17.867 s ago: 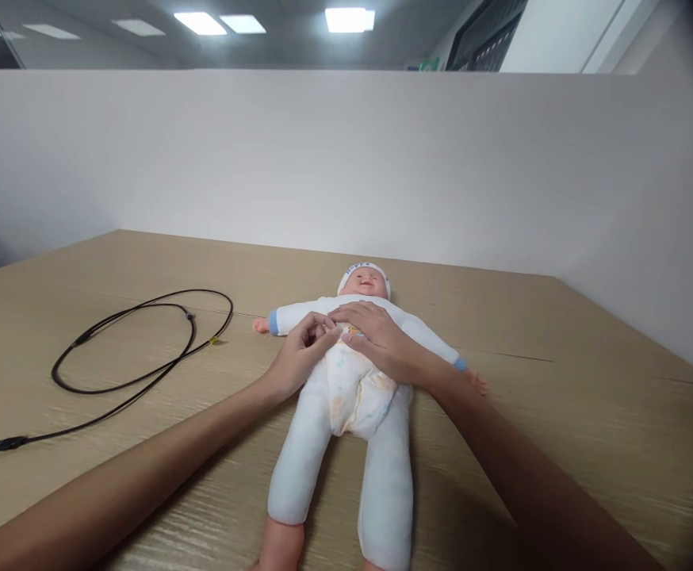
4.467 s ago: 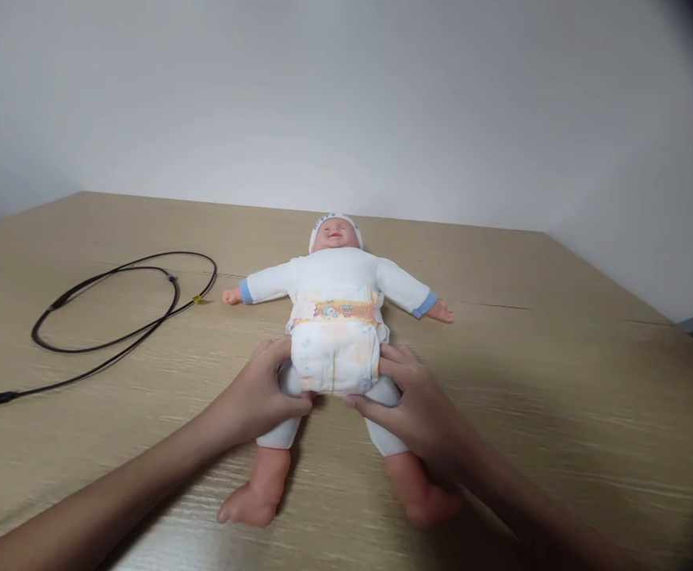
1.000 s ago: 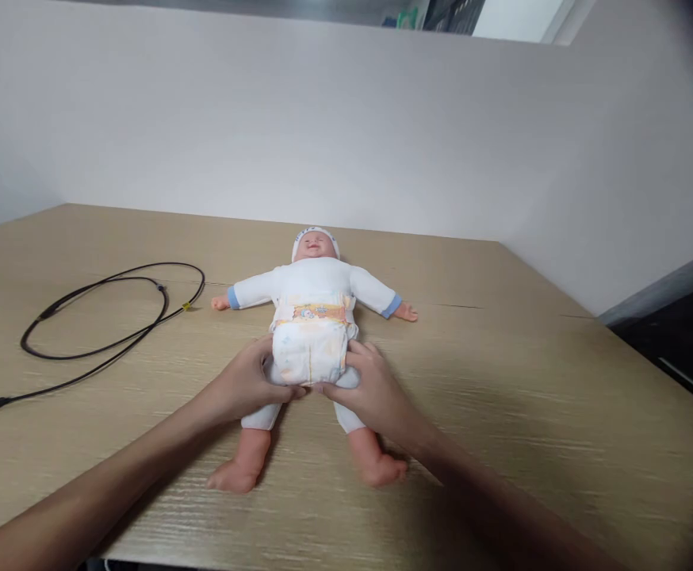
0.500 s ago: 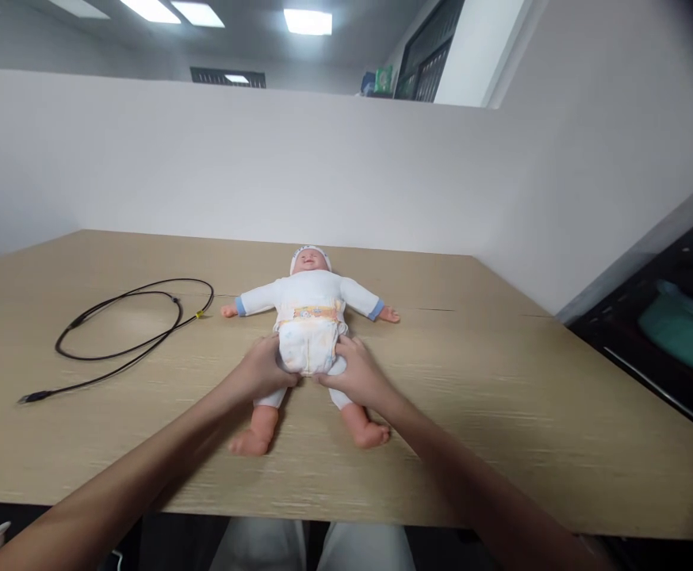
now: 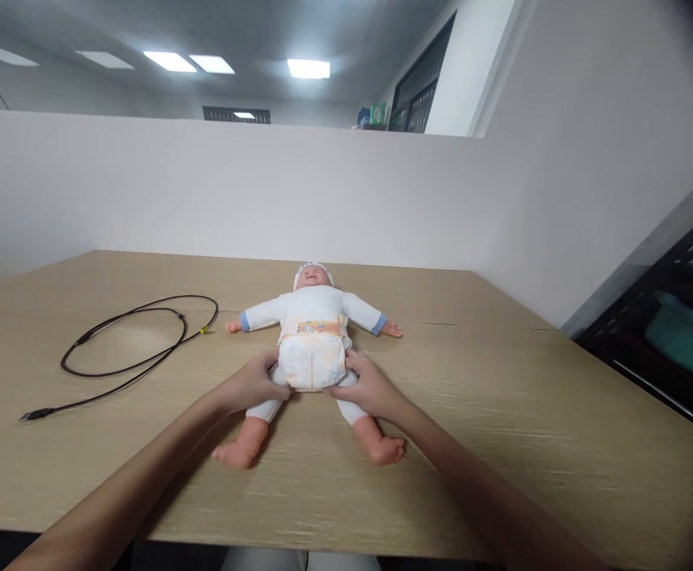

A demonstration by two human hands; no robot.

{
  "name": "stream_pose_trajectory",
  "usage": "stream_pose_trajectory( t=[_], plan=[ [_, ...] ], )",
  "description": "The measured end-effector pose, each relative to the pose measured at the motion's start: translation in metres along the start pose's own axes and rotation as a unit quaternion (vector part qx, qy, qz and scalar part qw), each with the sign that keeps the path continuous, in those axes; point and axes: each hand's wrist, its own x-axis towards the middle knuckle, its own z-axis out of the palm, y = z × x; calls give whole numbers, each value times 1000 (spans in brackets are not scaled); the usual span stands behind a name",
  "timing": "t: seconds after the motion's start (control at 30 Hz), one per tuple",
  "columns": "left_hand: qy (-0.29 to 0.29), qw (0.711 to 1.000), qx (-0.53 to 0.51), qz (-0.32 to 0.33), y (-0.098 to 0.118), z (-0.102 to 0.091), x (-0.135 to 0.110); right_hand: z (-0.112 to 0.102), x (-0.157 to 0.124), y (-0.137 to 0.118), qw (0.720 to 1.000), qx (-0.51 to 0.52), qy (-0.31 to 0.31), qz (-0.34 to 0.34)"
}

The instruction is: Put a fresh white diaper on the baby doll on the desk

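Note:
A baby doll point(image 5: 318, 300) lies on its back, head toward the far side, arms stretched out. It wears a white suit with blue cuffs, a white cap and a white diaper point(image 5: 312, 361) with an orange patterned waistband. My left hand point(image 5: 255, 384) is wrapped round the doll's thigh on the left, thumb along the inner side by the diaper's lower edge. On the other thigh my right hand point(image 5: 373, 387) is closed in the same way. The fingertips of both hands are partly hidden by the diaper and legs. The doll's bare feet point outward, toward me.
A looped black cable point(image 5: 126, 373) with a yellow tag lies on the wooden table point(image 5: 489, 444) to the left. Behind the table stands a white partition point(image 5: 233, 190). A black rack point(image 5: 637, 317) holding a green container point(image 5: 688, 337) is at the right.
The doll's legs have spread wider, with both feet farther apart. My hands have moved slightly outward with the thighs. The camera has tilted up a little.

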Motion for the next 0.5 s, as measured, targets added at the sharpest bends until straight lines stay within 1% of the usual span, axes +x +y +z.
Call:
stream_pose_trajectory(
  t=[0.1, 0.23, 0.4, 0.5],
  plan=[
    [-20, 1000, -14, 12, -1, -6, 0, -5, -3, 2, 1000, 14, -8, 3],
    [-31, 999, -7, 14, -7, -9, 1, -9, -8, 3, 998, 48, -24, 27],
    [-30, 999, -9, 37, -12, -11, 1, -14, -9, 2, 994, 86, -51, 33],
    [-30, 998, -17, 46, -14, -11, 1, -15, -9, -2, 992, 110, -49, 38]
  ],
)
